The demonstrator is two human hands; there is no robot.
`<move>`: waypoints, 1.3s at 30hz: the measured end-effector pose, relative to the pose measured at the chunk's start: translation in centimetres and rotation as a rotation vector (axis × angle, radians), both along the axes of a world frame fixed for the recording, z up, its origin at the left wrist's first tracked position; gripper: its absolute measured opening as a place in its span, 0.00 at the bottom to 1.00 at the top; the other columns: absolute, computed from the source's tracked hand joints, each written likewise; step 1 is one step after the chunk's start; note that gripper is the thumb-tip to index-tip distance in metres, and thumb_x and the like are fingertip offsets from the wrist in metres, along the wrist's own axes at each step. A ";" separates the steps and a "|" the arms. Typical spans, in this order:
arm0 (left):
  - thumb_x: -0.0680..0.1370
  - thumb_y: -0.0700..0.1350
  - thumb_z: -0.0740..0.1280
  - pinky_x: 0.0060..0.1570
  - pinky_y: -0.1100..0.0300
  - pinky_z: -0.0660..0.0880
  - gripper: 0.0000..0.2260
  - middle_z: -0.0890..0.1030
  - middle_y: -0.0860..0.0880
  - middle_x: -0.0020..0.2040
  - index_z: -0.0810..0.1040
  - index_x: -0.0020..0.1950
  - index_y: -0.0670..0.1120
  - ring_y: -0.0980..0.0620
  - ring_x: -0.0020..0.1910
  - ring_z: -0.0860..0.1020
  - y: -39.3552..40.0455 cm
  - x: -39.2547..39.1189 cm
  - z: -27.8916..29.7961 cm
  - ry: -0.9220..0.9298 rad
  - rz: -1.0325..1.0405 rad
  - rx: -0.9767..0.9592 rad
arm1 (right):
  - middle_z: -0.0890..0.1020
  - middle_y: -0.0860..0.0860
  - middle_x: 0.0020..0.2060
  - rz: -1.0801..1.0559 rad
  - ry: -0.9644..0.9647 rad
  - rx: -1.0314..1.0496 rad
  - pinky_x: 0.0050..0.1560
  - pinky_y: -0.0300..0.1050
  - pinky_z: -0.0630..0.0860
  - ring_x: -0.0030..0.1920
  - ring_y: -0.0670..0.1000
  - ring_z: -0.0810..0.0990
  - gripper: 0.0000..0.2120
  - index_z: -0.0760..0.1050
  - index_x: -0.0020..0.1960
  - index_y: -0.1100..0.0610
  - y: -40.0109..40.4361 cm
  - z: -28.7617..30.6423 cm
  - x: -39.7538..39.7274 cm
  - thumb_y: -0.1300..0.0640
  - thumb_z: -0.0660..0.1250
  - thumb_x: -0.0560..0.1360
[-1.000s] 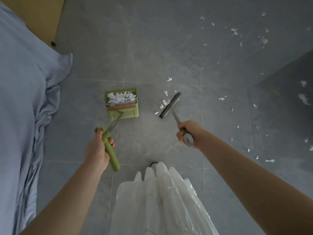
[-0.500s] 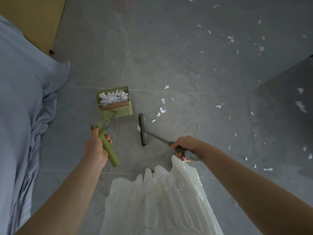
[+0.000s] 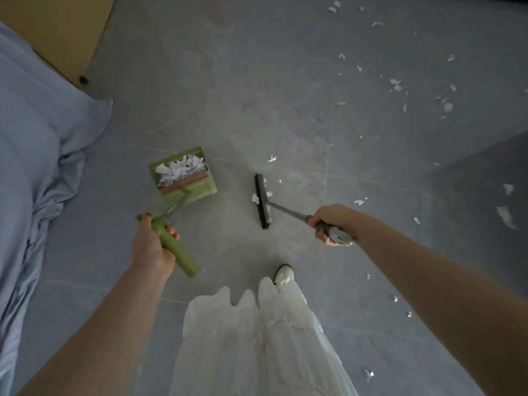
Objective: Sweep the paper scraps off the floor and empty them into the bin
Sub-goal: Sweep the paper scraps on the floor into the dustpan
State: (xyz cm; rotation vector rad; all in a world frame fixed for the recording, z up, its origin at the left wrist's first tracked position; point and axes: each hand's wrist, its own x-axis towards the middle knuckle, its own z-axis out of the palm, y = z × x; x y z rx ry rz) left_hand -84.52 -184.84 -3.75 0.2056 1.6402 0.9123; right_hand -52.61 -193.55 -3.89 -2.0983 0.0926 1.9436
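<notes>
My left hand (image 3: 151,247) grips the green handle of a long-handled green dustpan (image 3: 207,190), which stands on the grey floor with a heap of white paper scraps (image 3: 178,170) in it. To its right, my right hand (image 3: 331,221) grips the grey handle of a broom whose dark head (image 3: 262,201) rests on the floor, a few scraps touching it. Several more paper scraps (image 3: 395,84) lie scattered over the floor at the upper right. No bin is in view.
A blue bedsheet (image 3: 34,155) hangs down along the left edge, with a yellow-brown wooden panel (image 3: 63,27) behind it. My white skirt (image 3: 257,344) and one shoe (image 3: 283,275) fill the bottom centre. A darker floor area (image 3: 485,178) lies at the right.
The broom head swung left from the scraps towards the dustpan, then shifted back right a little, dragging a few scraps. The dustpan stayed in place in my left hand.
</notes>
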 end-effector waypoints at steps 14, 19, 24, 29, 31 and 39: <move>0.85 0.50 0.56 0.34 0.61 0.67 0.12 0.67 0.51 0.34 0.68 0.43 0.51 0.56 0.26 0.68 1.8 4.8 -0.1 0.001 -0.024 0.000 | 0.70 0.56 0.29 0.205 -0.030 0.022 0.19 0.35 0.67 0.17 0.50 0.69 0.05 0.68 0.42 0.64 1.6 2.2 2.6 0.68 0.62 0.76; 0.85 0.49 0.56 0.35 0.61 0.67 0.12 0.68 0.51 0.35 0.69 0.43 0.51 0.57 0.25 0.68 2.7 5.3 0.1 0.013 -0.045 0.015 | 0.69 0.55 0.30 0.162 0.070 0.037 0.19 0.34 0.68 0.17 0.49 0.69 0.04 0.68 0.44 0.63 3.9 0.3 2.9 0.67 0.62 0.77; 0.85 0.49 0.56 0.36 0.61 0.67 0.11 0.69 0.51 0.35 0.69 0.43 0.51 0.56 0.26 0.68 3.1 6.3 -0.1 0.020 -0.054 0.035 | 0.65 0.53 0.29 -0.031 0.151 0.068 0.17 0.34 0.68 0.16 0.46 0.68 0.06 0.63 0.46 0.59 7.1 -2.3 5.3 0.66 0.60 0.78; 0.85 0.50 0.57 0.35 0.62 0.68 0.10 0.70 0.51 0.36 0.70 0.44 0.51 0.57 0.23 0.69 3.5 7.6 -0.4 0.023 -0.059 0.036 | 0.66 0.53 0.29 -0.168 0.082 0.103 0.16 0.34 0.68 0.15 0.46 0.68 0.06 0.63 0.44 0.59 7.6 -2.8 8.8 0.65 0.57 0.79; 0.85 0.50 0.57 0.35 0.61 0.68 0.11 0.70 0.51 0.36 0.70 0.44 0.51 0.56 0.24 0.69 3.8 8.2 -0.4 0.025 -0.060 0.031 | 0.68 0.54 0.27 -0.167 0.029 0.097 0.17 0.34 0.69 0.15 0.47 0.69 0.06 0.63 0.43 0.60 7.0 -2.5 10.3 0.65 0.57 0.79; 0.85 0.50 0.56 0.36 0.61 0.68 0.12 0.68 0.51 0.35 0.69 0.43 0.51 0.56 0.27 0.68 4.2 11.8 0.4 0.004 -0.101 0.010 | 0.66 0.54 0.30 -0.132 -0.056 0.072 0.17 0.35 0.68 0.15 0.48 0.67 0.06 0.65 0.44 0.62 2.4 1.1 14.2 0.68 0.60 0.78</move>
